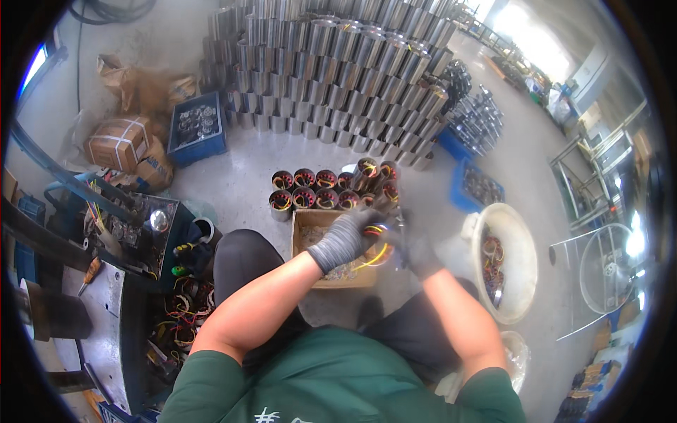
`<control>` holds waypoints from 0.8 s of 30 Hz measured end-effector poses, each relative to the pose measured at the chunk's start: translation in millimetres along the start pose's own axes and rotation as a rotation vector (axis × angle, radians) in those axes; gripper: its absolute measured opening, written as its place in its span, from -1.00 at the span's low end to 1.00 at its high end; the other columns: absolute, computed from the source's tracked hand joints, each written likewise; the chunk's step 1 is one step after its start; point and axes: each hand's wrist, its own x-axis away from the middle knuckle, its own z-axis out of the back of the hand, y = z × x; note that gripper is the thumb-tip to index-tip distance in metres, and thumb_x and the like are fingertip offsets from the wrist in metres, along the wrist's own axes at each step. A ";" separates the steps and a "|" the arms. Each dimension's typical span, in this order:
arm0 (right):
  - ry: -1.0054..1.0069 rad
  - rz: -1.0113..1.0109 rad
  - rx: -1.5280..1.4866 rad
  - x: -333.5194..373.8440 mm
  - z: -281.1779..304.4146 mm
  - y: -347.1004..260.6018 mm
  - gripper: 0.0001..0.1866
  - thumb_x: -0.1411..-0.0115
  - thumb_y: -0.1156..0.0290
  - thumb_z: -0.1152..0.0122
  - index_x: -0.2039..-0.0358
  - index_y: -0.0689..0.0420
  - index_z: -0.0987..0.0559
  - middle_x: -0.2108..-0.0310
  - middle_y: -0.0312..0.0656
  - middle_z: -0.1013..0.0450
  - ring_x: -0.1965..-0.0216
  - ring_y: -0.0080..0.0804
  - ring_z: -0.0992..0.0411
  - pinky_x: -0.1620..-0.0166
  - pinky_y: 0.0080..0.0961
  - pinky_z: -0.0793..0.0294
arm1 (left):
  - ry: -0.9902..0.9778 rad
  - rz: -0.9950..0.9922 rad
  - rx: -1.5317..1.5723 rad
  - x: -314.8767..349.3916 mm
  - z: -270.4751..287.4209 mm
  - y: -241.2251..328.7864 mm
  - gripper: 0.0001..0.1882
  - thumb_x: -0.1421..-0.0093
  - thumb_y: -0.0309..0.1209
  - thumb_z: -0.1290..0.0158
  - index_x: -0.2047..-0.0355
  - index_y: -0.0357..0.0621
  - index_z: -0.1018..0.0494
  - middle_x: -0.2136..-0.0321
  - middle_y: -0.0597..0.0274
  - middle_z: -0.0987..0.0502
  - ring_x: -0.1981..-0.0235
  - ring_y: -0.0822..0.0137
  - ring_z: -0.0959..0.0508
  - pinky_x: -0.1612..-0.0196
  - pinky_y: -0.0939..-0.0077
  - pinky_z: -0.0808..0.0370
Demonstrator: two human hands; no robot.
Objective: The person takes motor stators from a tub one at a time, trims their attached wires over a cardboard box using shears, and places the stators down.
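My left hand (344,240), in a grey knitted glove, is closed around a bundle of coloured wires (381,254), with yellow, orange and blue strands; what they lead to is too blurred to tell. Close beside it, my right hand (417,248) is smeared by motion, so its fingers and anything in them cannot be made out. Under both hands stands an open cardboard box (299,236) with small loose bits on its bottom. Just beyond it, short metal cylinders (281,204) with red parts and wires inside stand upright in rows.
A tall stack of bare metal cylinders (317,74) rises at the back. Blue crates (201,134) of metal parts sit left and right of it. A white tub (532,264) holding wired parts stands at right. A metal machine table (106,317) and a screwdriver (90,273) are at left.
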 end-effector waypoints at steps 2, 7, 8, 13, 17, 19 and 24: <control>-0.038 -0.007 -0.041 -10.3 8.0 47.0 -0.58 0.03 0.54 -0.36 0.14 0.13 -0.43 0.26 -0.29 -0.42 0.26 -0.51 -0.41 0.20 -0.53 -0.50 | -0.129 0.123 -0.252 -3.3 18.0 30.8 -0.65 -0.01 -0.38 -0.20 0.14 -0.05 -0.50 0.26 0.06 -0.50 0.25 0.02 -0.55 0.19 0.22 -0.51; -0.092 -0.202 -0.524 -29.1 -3.3 63.0 -0.62 -0.08 0.39 -0.35 0.13 0.14 -0.41 0.27 -0.28 -0.45 0.28 -0.49 -0.48 0.21 -0.53 -0.56 | -0.096 0.233 -0.333 4.7 23.3 5.9 -0.68 -0.04 -0.33 -0.18 0.15 -0.02 -0.52 0.30 0.09 -0.51 0.27 0.02 -0.56 0.22 0.18 -0.50; -0.100 -0.247 -0.629 -27.5 -3.5 61.7 -0.63 -0.08 0.38 -0.35 0.14 0.13 -0.41 0.29 -0.28 -0.45 0.30 -0.49 -0.48 0.23 -0.53 -0.57 | -0.087 0.257 -0.290 6.1 25.2 2.6 -0.71 -0.07 -0.34 -0.16 0.17 -0.05 -0.53 0.31 0.06 -0.52 0.28 0.01 -0.56 0.21 0.18 -0.49; 0.025 -0.195 -0.263 -22.9 -4.0 90.0 -0.41 0.01 0.42 -0.42 0.02 0.18 -0.30 0.30 -0.17 -0.39 0.35 -0.40 -0.49 0.30 -0.51 -0.55 | -0.019 0.323 -0.134 10.1 13.8 -13.4 -0.81 -0.12 -0.36 -0.14 0.25 -0.12 -0.52 0.36 0.01 -0.54 0.31 0.00 -0.56 0.25 0.16 -0.48; 0.048 -0.249 -0.404 -32.1 4.3 110.1 -0.44 0.02 0.43 -0.43 0.05 0.18 -0.33 0.31 -0.23 -0.40 0.32 -0.43 -0.47 0.28 -0.50 -0.54 | 0.029 0.418 0.050 15.0 -6.2 -30.9 -0.84 -0.14 -0.46 -0.14 0.28 -0.21 -0.44 0.42 0.01 -0.54 0.41 0.12 -0.57 0.32 0.27 -0.48; 0.032 -0.203 -0.483 -39.8 11.8 116.5 -0.50 0.01 0.45 -0.41 0.09 0.17 -0.35 0.33 -0.25 -0.41 0.32 -0.44 -0.47 0.27 -0.50 -0.54 | 0.100 0.549 0.349 10.1 -5.3 -19.6 -0.87 -0.19 -0.47 -0.10 0.27 -0.18 -0.40 0.46 0.10 -0.53 0.42 0.24 -0.55 0.38 0.35 -0.47; 0.112 -0.142 -0.571 -48.3 14.5 118.1 -0.74 -0.07 0.61 -0.27 0.26 0.11 -0.42 0.38 -0.28 -0.42 0.36 -0.48 -0.46 0.27 -0.51 -0.55 | 0.267 0.905 0.794 4.3 3.5 -11.1 -0.89 -0.20 -0.52 -0.07 0.27 -0.25 -0.40 0.42 0.20 -0.51 0.40 0.39 -0.52 0.34 0.54 -0.51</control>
